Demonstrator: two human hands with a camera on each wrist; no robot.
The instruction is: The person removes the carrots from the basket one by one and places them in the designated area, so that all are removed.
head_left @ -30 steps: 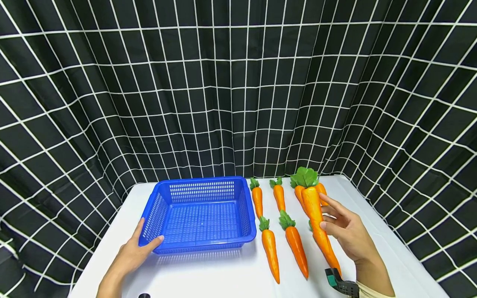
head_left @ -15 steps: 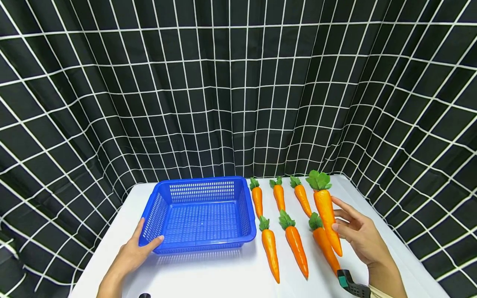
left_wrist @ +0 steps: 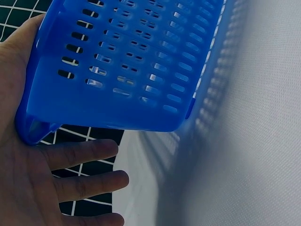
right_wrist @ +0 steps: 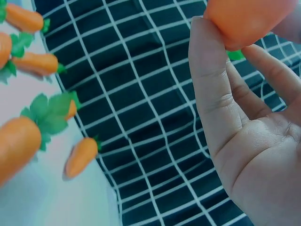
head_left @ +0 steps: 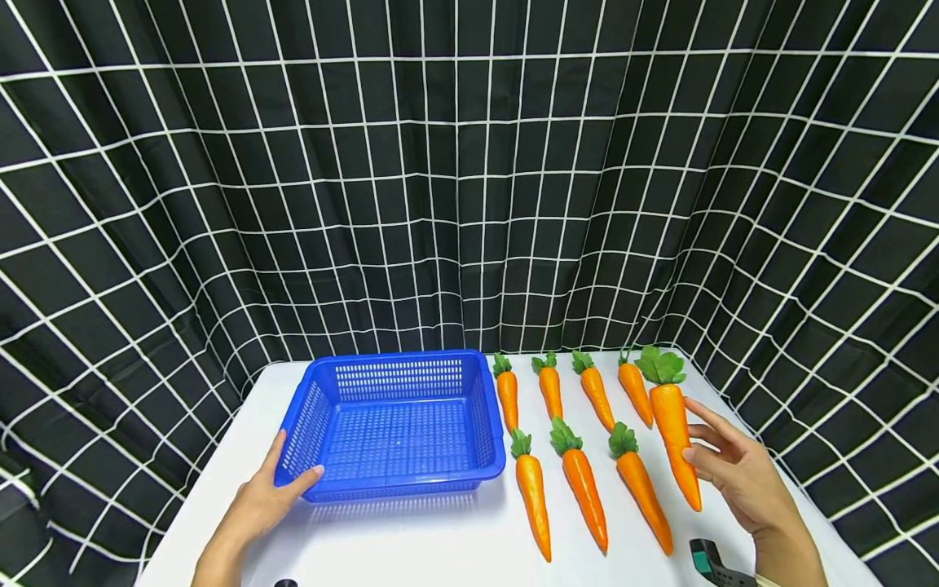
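My right hand [head_left: 741, 473] pinches an orange carrot [head_left: 673, 440] with green leaves between thumb and fingertips, leaves pointing away from me, at the right of the table. In the right wrist view part of the held carrot [right_wrist: 249, 21] shows above the palm. My left hand [head_left: 260, 497] rests at the near left corner of a blue plastic basket [head_left: 399, 479]. Its thumb lies on the rim and its other fingers reach along the outside. The left wrist view shows several straight fingers [left_wrist: 91, 185] below the basket's perforated wall [left_wrist: 117, 103], apart from it.
Several carrots lie on the white table [head_left: 396, 538] right of the basket. A back row ends with a carrot [head_left: 635, 393] just left of the held one; a front row ends with another carrot [head_left: 644, 501]. A black grid curtain [head_left: 455, 204] encloses the back and sides.
My right hand has moved right with the held carrot, from above the third column to right of the last back-row carrot, uncovering the carrots beneath. The left hand and basket stay put.
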